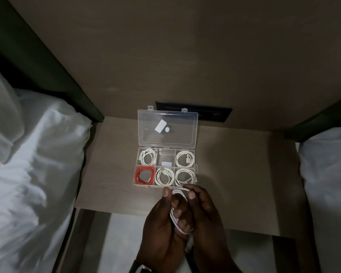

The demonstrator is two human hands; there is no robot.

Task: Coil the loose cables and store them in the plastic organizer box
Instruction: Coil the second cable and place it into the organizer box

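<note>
A clear plastic organizer box (196, 168) lies open on the bedside table, its lid (193, 119) tilted back. A red coiled cable (144, 174) fills the front left compartment. White coiled cables sit in the back left (147, 156), back right (184, 159), front middle (164, 176) and front right (185, 176) compartments. The back middle compartment (166, 157) holds only a small white piece. Just in front of the box, my left hand (162, 227) and my right hand (204, 211) together hold a white cable (178, 223) wound into a coil.
The box stands on a light wooden bedside table (110, 174) between two beds with white bedding (34, 174), (329, 184). A black panel (211, 114) is set in the wall behind the lid. A watch is on my left wrist (139, 269).
</note>
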